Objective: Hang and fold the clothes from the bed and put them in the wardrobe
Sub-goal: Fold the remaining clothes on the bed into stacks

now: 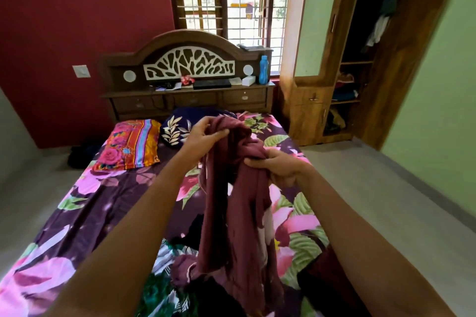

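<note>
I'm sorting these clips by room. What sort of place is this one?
Most likely a home bedroom. A bed with a carved wooden headboard fills the middle, and an open wardrobe with clothes inside stands to the right.

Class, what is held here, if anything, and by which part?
The maroon garment: the left hand pinches its bunched top edge, the right hand grips gathered cloth just below.

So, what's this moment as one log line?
left hand: grips maroon garment | right hand: grips maroon garment | state: hangs over bed | wardrobe: open
</note>
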`<state>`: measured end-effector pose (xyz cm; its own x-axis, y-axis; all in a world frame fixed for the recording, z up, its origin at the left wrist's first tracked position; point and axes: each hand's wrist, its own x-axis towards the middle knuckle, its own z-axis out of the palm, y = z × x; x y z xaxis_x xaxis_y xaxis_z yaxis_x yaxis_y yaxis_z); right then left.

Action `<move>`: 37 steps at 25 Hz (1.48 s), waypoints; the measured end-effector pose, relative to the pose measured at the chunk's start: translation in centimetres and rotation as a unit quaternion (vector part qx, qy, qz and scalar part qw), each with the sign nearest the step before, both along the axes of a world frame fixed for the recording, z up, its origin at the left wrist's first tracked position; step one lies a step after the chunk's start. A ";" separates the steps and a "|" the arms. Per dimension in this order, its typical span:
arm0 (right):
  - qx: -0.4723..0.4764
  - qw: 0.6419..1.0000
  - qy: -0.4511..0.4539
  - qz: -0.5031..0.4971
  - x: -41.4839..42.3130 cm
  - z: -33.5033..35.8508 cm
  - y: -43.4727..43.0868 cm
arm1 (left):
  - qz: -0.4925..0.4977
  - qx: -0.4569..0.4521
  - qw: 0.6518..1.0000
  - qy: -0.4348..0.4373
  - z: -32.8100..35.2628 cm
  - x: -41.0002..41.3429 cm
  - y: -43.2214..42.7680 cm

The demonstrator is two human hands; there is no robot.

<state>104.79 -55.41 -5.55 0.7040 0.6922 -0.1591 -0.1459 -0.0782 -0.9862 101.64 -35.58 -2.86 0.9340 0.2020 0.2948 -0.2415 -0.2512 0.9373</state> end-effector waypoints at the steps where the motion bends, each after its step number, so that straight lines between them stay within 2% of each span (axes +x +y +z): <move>1: 0.038 0.999 0.017 -0.020 0.0 0.5 0.2 | -0.008 0.036 0.999 0.030 -0.4 -0.1 0.0; 4: 0.109 0.989 0.055 -0.089 -0.4 2.3 1.0 | 0.026 0.096 0.994 0.038 -0.9 -0.9 -0.3; 7: 0.165 0.970 0.103 -0.143 -0.9 3.6 2.1 | 0.013 0.001 0.999 0.049 -0.6 -2.2 -1.0; 10: 0.249 0.937 0.138 -0.201 -1.1 4.6 3.2 | -0.068 -0.068 0.992 0.083 -1.6 -3.8 -2.0; 12: 0.310 0.907 0.153 -0.238 -1.1 5.2 3.5 | -0.103 0.008 0.991 0.089 -3.2 -3.9 -1.7; 14: 0.347 0.889 0.168 -0.246 -1.1 5.5 3.3 | -0.056 0.094 0.991 0.072 -4.3 -3.3 -1.6; 16: 0.331 0.903 0.167 -0.217 -1.3 5.3 2.8 | 0.007 0.063 0.998 0.022 -3.9 -2.7 -1.9; 18: 0.226 0.948 0.128 -0.184 -1.6 4.2 1.9 | 0.038 -0.014 0.999 -0.013 -2.6 -2.3 -2.1; 21: 0.051 0.991 0.079 -0.098 -3.1 1.5 1.0 | 0.064 -0.092 0.994 0.008 -0.7 -1.0 -2.2; 23: -0.045 0.996 -0.003 -0.074 -3.8 -0.2 1.0 | 0.081 -0.133 0.987 0.045 0.4 -0.7 -2.8; 25: -0.020 0.994 -0.046 -0.098 -3.9 -0.8 1.3 | 0.046 -0.182 0.979 0.075 1.1 -0.6 -3.4; 27: 0.054 0.991 -0.022 -0.122 -3.2 -0.4 1.2 | -0.056 -0.210 0.970 0.110 1.4 -1.0 -3.5; 28: 0.085 0.987 0.000 -0.135 -2.8 0.0 1.0 | -0.094 -0.194 0.969 0.123 1.3 -1.2 -3.4; 30: 0.133 0.974 0.041 -0.177 -1.7 0.6 0.5 | -0.087 -0.111 0.979 0.144 0.9 -2.0 -3.0; 32: 0.149 0.961 0.076 -0.222 -0.9 1.3 -0.1 | -0.083 -0.081 0.983 0.144 0.1 -2.9 -2.4; 35: 0.154 0.952 0.104 -0.244 -0.5 1.4 -0.6 | -0.132 -0.143 0.965 0.176 -0.7 -4.0 -1.6; 37: 0.163 0.951 0.107 -0.239 -0.5 1.4 -0.5 | -0.127 -0.166 0.961 0.183 -1.1 -4.1 -1.4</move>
<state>104.33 -55.87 -4.12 0.9263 0.3389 -0.1650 -0.2874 0.3519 -0.8908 97.53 -36.96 -3.99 0.9945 -0.0205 -0.1031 0.1047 0.0996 0.9895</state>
